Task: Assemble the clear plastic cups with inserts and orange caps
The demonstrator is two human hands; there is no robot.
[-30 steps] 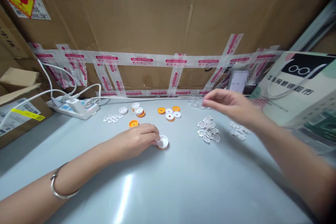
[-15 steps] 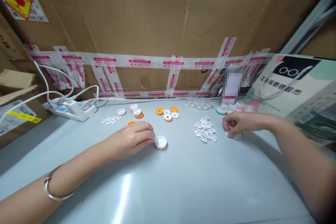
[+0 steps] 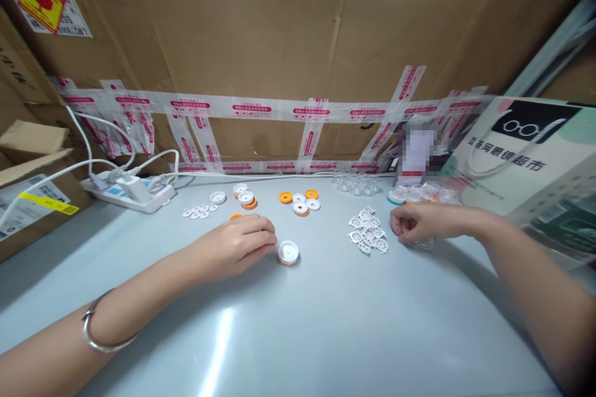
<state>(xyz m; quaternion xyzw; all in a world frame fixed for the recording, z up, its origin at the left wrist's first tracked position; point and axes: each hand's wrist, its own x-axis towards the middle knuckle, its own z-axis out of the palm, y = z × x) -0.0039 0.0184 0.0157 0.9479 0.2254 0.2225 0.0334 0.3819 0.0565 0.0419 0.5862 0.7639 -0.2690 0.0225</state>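
Left hand (image 3: 246, 243): fingers bunched beside the round white-and-orange plastic cup (image 3: 288, 253); cannot tell if gripping.
Right hand (image 3: 416, 222): curled, any contents hidden, near heaped white openwork plastic pieces (image 3: 368, 234).
Cup: on smooth grey tabletop (image 3: 335, 322), between the hands.

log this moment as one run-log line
left hand: beside white-and-orange round piece, contact unclear | right hand: over partly hidden white parts, grip unclear | white openwork pile: between hands

Round pc (image 3: 288, 253) wht over orange, openwork pcs (image 3: 367, 232) wht, surface (image 3: 326, 322) grey-blue, tape (image 3: 251, 110) wht w/ red print.
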